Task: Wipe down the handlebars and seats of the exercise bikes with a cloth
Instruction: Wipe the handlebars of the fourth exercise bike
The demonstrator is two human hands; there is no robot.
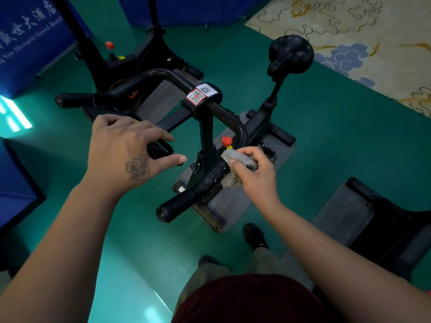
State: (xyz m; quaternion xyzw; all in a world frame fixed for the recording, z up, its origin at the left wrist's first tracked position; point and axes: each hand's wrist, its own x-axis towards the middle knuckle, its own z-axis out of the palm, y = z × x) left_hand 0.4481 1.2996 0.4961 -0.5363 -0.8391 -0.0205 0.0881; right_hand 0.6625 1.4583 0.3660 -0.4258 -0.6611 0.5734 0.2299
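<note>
A black exercise bike stands below me, its U-shaped handlebar carrying two QR stickers at the centre clamp. My right hand grips a grey fluffy cloth wrapped against the near handlebar arm, just below the bend. My left hand hovers over the middle of the bike with fingers spread and relaxed, holding nothing. The black seat sits on its post at the upper right. A red knob pokes up beside the cloth.
A second bike with a red knob stands behind at the upper left. Another bike's base lies at the right. Blue banners line the back. A patterned carpet covers the upper right. My shoes stand on the green floor.
</note>
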